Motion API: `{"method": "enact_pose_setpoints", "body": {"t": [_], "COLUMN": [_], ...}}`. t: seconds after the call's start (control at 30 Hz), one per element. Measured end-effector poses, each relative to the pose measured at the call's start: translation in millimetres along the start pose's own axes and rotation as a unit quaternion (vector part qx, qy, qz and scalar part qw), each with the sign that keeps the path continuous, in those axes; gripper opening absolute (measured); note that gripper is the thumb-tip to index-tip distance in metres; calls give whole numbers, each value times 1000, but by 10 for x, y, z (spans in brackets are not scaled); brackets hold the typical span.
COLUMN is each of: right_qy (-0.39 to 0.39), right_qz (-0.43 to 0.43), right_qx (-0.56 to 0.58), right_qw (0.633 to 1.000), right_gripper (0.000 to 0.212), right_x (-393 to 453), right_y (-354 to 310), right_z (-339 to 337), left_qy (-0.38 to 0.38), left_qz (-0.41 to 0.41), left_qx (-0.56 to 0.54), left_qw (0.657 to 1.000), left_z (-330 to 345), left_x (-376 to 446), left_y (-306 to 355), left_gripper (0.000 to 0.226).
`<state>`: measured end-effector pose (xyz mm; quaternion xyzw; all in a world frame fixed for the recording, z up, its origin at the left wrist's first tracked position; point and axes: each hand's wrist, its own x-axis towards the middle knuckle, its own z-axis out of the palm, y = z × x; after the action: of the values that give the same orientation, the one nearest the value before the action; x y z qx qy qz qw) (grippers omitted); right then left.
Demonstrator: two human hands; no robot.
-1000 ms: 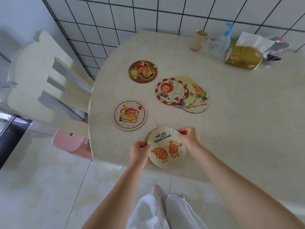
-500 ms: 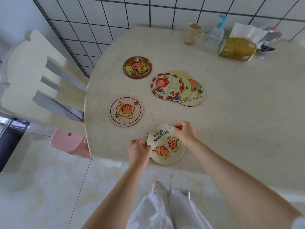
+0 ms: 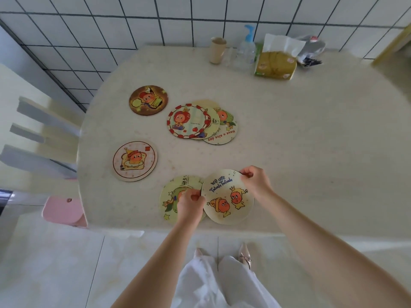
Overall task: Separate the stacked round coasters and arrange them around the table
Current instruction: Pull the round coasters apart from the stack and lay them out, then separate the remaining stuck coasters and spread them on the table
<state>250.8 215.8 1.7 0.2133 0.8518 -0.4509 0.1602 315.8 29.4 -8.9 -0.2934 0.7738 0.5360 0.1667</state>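
Note:
At the table's near edge my right hand (image 3: pixel 255 181) pinches the top rim of a pale yellow "we are" coaster (image 3: pixel 226 197). It overlaps the right edge of a green-figure coaster (image 3: pixel 172 196) that lies flat. My left hand (image 3: pixel 191 204) rests on that green-figure coaster with fingers curled, touching the yellow one's left edge. A toast-picture coaster (image 3: pixel 135 160) and a brown coaster (image 3: pixel 148 100) lie singly on the left. A fanned pile of several coasters (image 3: pixel 200 122) sits mid-table, a red-bordered one on top.
The round speckled table (image 3: pixel 311 141) meets a tiled wall. At its back stand a beige cup (image 3: pixel 217 50), a pump bottle (image 3: pixel 245 50), a tissue pack (image 3: pixel 275 62) and a crumpled wrapper (image 3: pixel 311 50). A cream chair (image 3: pixel 33 130) stands left, a pink stool (image 3: pixel 64 211) beside it.
The yellow coaster has slid to the right off the green-figure coaster beneath it, which now shows. My left hand stays on the lower coaster.

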Motion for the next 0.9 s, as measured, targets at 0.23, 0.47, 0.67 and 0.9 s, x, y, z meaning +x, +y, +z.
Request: {"method": "enact_pose_setpoints", "body": {"t": [0.23, 0.47, 0.67, 0.9], "right_qy": [10, -9, -57, -102], "right_qz": [52, 74, 58, 26], "right_qx": [38, 64, 20, -15], "right_qw": [998, 995, 996, 994], "right_gripper": [18, 19, 20, 17], "right_x": [165, 372, 486, 446], "right_y": [557, 935, 1075, 1112], "right_z": [-691, -1164, -1235, -1091], "left_qy": [-45, -9, 29, 78], "left_qz": [-37, -69, -79, -80], "left_qx": [-29, -39, -23, 15], "left_qw": [998, 997, 996, 994], "left_z": [812, 1392, 1580, 1454], "left_x": [-136, -232, -283, -273], "left_y": [180, 366, 378, 319], "left_gripper": [13, 16, 16, 17]}}
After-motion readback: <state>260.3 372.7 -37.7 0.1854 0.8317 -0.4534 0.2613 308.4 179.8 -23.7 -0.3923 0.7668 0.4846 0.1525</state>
